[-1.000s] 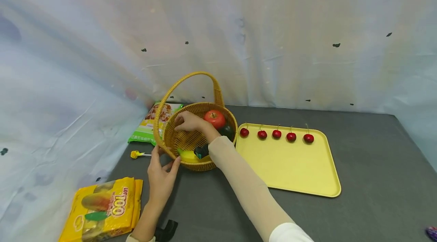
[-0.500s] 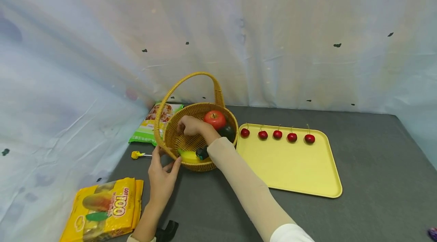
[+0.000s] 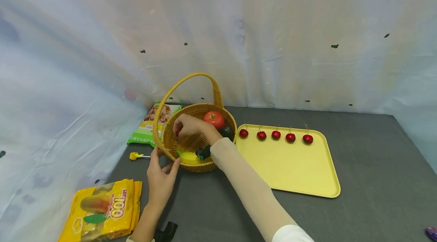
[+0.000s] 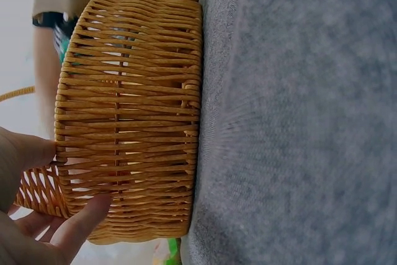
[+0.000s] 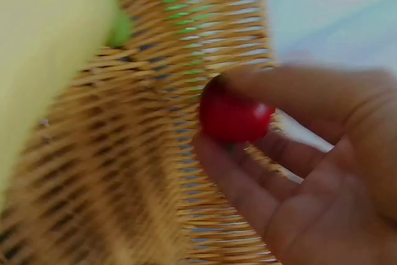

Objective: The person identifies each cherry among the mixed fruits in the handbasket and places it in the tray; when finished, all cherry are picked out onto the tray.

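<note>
Inside the wicker basket [image 3: 191,111], my right hand [image 3: 189,125] pinches a red cherry [image 5: 234,113] between thumb and fingers; the right wrist view shows it plainly. My left hand [image 3: 160,179] grips the basket's near left rim by the base of its handle, thumb and fingers on the weave [image 4: 130,122]. A banana [image 3: 188,157] lies at the near side of the basket, partly behind the right wrist strap. Toward the basket's right side sit a red tomato-like fruit [image 3: 214,119] and a dark green fruit or vegetable [image 3: 226,132], partly hidden by the right arm.
Right of the basket, a yellow tray [image 3: 290,170] bears a row of several cherries [image 3: 275,134] along its far edge. A green snack bag [image 3: 143,134] lies behind the basket, a yellow lollipop [image 3: 134,156] to its left, and a yellow candy bag [image 3: 102,209] at front left.
The right hand has shifted and turned slightly within the basket, and a red cherry now shows at its fingertips. The left hand has kept its place on the rim.
</note>
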Demonstrator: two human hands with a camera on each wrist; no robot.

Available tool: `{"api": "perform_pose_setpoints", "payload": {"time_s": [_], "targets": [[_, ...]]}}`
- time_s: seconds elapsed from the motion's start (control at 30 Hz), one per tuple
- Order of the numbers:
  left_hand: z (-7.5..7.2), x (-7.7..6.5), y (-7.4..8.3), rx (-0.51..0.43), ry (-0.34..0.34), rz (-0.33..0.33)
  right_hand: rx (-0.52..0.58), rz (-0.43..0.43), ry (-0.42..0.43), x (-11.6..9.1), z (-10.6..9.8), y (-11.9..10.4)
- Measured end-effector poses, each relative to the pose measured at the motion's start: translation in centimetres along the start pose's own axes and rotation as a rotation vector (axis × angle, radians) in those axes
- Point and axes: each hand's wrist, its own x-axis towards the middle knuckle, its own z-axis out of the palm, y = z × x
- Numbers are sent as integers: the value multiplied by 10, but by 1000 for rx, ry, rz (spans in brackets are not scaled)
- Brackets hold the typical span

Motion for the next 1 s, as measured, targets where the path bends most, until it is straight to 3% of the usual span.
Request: {"api": "perform_pose_setpoints", "payload": {"time_s": [0.13, 0.3, 0.4, 0.5, 0.63, 0.77, 0.87, 1.0], "targets": [[-1, -1, -2, 1, 6, 2, -27, -142, 105, -23, -17, -19], [-1, -1, -3, -6, 6, 11, -40, -287, 257, -76, -41, -37], [-1, 0, -4, -8, 19, 17, 4, -376, 332, -109, -50, -34], [-2, -1, -3, -15, 25, 13, -33, -419, 444, -142, -51, -19], [-2, -2, -2, -23, 14, 3, -159, -392, 611, -182, -37, 17], [-1, -2, -1, -24, 13, 5, -266, -304, 695, -218, -19, 51], [-2, -1, 0, -22, 20, 6, -281, -236, 682, -238, -8, 66], [-2, 1, 10, -31, 29, 1, -208, -170, 592, -248, 0, 76]]}}
